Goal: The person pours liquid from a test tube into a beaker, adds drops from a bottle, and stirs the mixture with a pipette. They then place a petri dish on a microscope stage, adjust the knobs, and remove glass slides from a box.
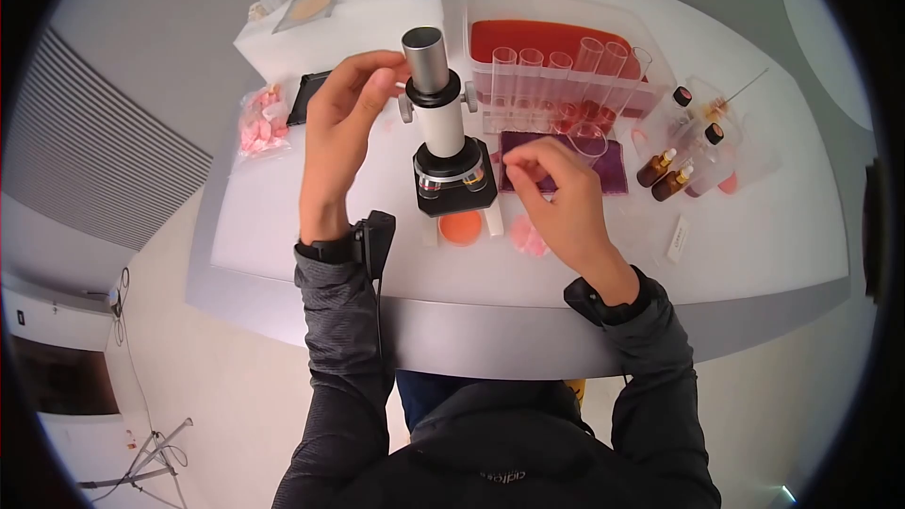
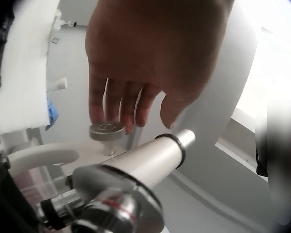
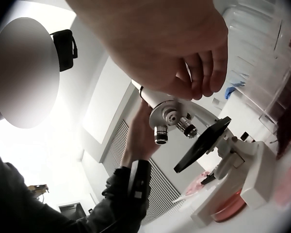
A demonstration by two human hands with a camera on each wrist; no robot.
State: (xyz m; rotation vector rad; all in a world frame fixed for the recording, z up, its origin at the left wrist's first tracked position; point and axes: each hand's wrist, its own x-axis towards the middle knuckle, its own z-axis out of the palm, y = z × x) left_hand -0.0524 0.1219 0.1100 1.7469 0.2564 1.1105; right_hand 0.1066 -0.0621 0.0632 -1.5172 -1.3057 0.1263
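A white and black microscope (image 1: 440, 127) with a silver eyepiece stands upright on the table. My left hand (image 1: 344, 113) is raised beside its upper left side, fingers loosely bent; in the left wrist view that hand (image 2: 150, 53) hangs over the focus knob (image 2: 106, 130), and contact is unclear. My right hand (image 1: 566, 207) hovers right of the stage (image 1: 456, 196), with bent, relaxed fingers and nothing visible in them. The right wrist view has this hand (image 3: 169, 43) above the objectives (image 3: 186, 127). An orange-red round dish (image 1: 461, 227) lies at the microscope's base.
Behind my right hand are a purple mat (image 1: 611, 170), a rack of test tubes (image 1: 531, 85) and a clear bin (image 1: 660, 61) of red liquid. Brown dropper bottles (image 1: 654, 170) stand on the right. A bag of pink pieces (image 1: 264, 123) lies on the left.
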